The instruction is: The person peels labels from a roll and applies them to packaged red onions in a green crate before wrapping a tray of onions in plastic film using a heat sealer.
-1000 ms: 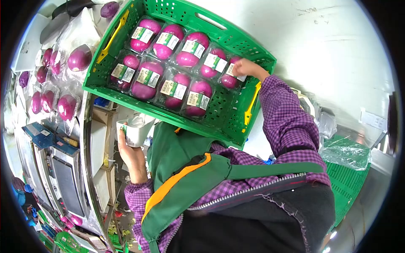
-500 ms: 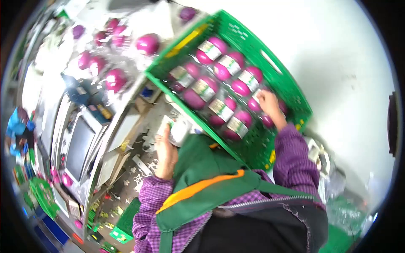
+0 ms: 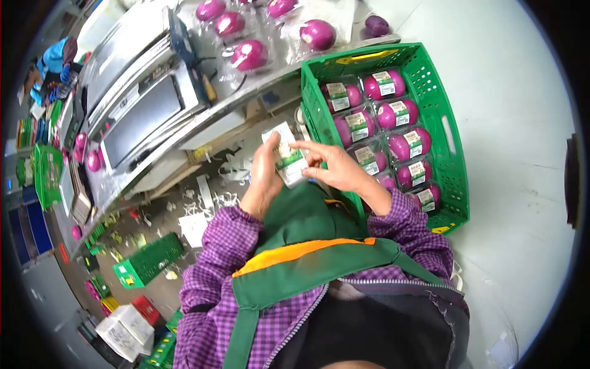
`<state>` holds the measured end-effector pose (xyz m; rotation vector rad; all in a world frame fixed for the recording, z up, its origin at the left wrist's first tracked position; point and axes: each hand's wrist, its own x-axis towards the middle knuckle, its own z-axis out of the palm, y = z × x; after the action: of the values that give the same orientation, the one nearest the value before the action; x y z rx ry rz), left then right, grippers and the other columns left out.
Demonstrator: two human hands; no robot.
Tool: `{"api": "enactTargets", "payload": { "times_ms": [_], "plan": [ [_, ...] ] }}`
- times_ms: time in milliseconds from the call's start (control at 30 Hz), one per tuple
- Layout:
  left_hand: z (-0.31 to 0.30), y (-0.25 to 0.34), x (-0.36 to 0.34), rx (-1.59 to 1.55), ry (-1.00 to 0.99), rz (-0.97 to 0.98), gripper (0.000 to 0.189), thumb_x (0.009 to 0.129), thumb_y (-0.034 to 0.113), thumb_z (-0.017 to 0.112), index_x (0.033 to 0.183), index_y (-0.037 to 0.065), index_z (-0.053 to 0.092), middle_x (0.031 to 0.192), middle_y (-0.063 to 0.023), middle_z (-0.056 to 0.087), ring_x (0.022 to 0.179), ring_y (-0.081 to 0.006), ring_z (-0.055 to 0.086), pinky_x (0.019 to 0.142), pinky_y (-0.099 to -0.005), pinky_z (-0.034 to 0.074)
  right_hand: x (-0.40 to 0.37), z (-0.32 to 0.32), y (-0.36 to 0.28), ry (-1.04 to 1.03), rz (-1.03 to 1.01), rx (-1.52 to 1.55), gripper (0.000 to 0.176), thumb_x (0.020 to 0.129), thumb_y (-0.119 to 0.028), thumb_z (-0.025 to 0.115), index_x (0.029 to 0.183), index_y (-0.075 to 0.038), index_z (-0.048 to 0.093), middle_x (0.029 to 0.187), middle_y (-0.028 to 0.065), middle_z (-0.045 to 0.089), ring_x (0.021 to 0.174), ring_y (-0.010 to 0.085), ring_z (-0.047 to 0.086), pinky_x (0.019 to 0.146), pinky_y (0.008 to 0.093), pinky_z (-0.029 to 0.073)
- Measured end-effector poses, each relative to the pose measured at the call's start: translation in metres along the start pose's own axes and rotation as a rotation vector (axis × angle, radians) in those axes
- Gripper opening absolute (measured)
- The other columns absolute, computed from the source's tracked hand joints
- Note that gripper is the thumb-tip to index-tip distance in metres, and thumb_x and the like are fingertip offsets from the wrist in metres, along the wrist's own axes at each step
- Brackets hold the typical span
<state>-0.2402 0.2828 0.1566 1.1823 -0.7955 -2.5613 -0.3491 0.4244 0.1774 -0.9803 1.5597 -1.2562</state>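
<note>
My left hand [image 3: 262, 178] holds a stack of printed white-and-green labels [image 3: 290, 161] in front of my apron. My right hand [image 3: 339, 167] reaches over from the right, its index finger on the face of the stack and its thumb at the right edge. Whether one label is lifted from the others is too small to tell. Beside my right hand stands a green crate [image 3: 456, 147] with two rows of clear packs of purple, onion-like vegetables [image 3: 399, 115]. The visible packs bear labels of similar white and green. My right forearm covers the crate's near left corner.
Unlabelled purple packs [image 3: 250, 55] lie on the metal bench [image 3: 230, 98], near a flat dark-topped machine [image 3: 144, 111]. A loose purple vegetable [image 3: 377, 26] sits behind the crate. Paper scraps, a green crate [image 3: 147, 261] and a white box [image 3: 126, 332] are on the floor. Another person [image 3: 56, 61] is far left.
My right hand has left the packs in the crate and come to the labels in my left hand. My view has turned, so the crate appears farther right.
</note>
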Motion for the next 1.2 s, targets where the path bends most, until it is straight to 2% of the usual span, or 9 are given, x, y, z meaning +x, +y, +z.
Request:
{"api": "enactTargets", "payload": {
  "times_ms": [100,367,467,533,700,967,1100,1167,1200],
  "plan": [
    [-0.014,0.003,0.005,0.022,0.022,0.133,0.03,0.095,0.029,0.051,0.103,0.002,0.061,0.092,-0.0062,0.064,0.083,-0.0169,0.062,0.073,-0.0324,0.05,0.014,0.013,0.001,0.025,0.006,0.132,0.053,0.081,-0.002,0.065,0.132,-0.008,0.051,0.079,0.0029,0.06,0.07,0.0098,0.053,0.066,0.0273,0.046],
    [-0.038,-0.001,-0.002,0.21,-0.013,0.246,0.031,0.095,0.029,0.049,0.107,0.002,0.058,0.097,-0.0057,0.062,0.092,-0.018,0.061,0.081,-0.0323,0.047,0.038,0.041,0.005,0.158,-0.085,-0.079,0.045,0.082,0.0,0.065,0.126,-0.005,0.056,0.08,0.0055,0.062,0.07,0.0101,0.055,0.065,0.0265,0.048],
    [-0.045,0.009,-0.002,0.15,-0.056,0.171,0.032,0.095,0.029,0.049,0.109,0.001,0.057,0.099,-0.0064,0.062,0.094,-0.0184,0.061,0.082,-0.0331,0.048,0.044,0.047,0.006,0.134,-0.079,-0.077,0.043,0.082,0.0,0.065,0.124,-0.004,0.057,0.079,0.0055,0.063,0.07,0.0099,0.057,0.065,0.0264,0.048],
    [-0.048,0.023,-0.001,-0.092,0.07,0.024,0.027,0.093,0.024,0.051,0.102,0.001,0.062,0.098,-0.0053,0.064,0.09,-0.0146,0.061,0.08,-0.0296,0.047,0.044,0.053,0.002,0.056,-0.06,-0.058,0.042,0.083,0.0,0.064,0.124,-0.004,0.057,0.08,0.0051,0.063,0.071,0.0088,0.057,0.066,0.0262,0.048],
    [-0.067,0.036,0.008,0.016,-0.012,0.11,0.026,0.093,0.023,0.051,0.102,0.001,0.063,0.094,-0.0043,0.065,0.086,-0.014,0.061,0.076,-0.0295,0.048,0.059,0.07,-0.001,0.195,0.002,-0.067,0.038,0.082,0.0,0.065,0.119,-0.003,0.06,0.082,0.0069,0.064,0.07,0.0098,0.058,0.065,0.0267,0.049],
    [-0.109,0.062,0.027,0.009,-0.029,0.101,0.024,0.094,0.023,0.052,0.098,0.003,0.063,0.089,-0.003,0.065,0.078,-0.0128,0.059,0.071,-0.0289,0.047,0.091,0.115,0.001,0.36,-0.185,-0.328,0.016,0.082,-0.002,0.066,0.098,-0.002,0.068,0.091,0.0101,0.067,0.074,0.017,0.063,0.066,0.0291,0.05],
    [-0.144,0.077,0.042,-0.102,-0.017,0.001,0.028,0.096,0.027,0.051,0.107,0.003,0.059,0.095,-0.0043,0.063,0.084,-0.0161,0.061,0.075,-0.032,0.049,0.117,0.141,0.007,0.388,-0.172,-0.193,0.01,0.085,0.003,0.062,0.094,0.002,0.067,0.102,0.0056,0.062,0.081,0.0097,0.06,0.07,0.0231,0.049],
    [-0.152,0.091,0.04,-0.067,-0.018,-0.048,0.038,0.096,0.033,0.052,0.119,0.003,0.053,0.109,-0.0064,0.059,0.089,-0.0189,0.061,0.078,-0.0346,0.05,0.133,0.149,0.02,0.489,-0.169,0.093,0.009,0.088,0.002,0.06,0.096,0.002,0.065,0.1,0.0028,0.062,0.079,0.007,0.058,0.069,0.0215,0.048],
    [-0.151,0.096,0.036,-0.016,0.094,0.006,0.044,0.096,0.034,0.053,0.129,0.005,0.045,0.122,-0.0078,0.052,0.092,-0.018,0.059,0.08,-0.0349,0.049,0.135,0.146,0.021,0.47,0.049,0.157,0.01,0.09,-0.001,0.058,0.099,0.001,0.062,0.096,0.0015,0.063,0.08,0.0052,0.057,0.067,0.0199,0.047]
  ]
}}
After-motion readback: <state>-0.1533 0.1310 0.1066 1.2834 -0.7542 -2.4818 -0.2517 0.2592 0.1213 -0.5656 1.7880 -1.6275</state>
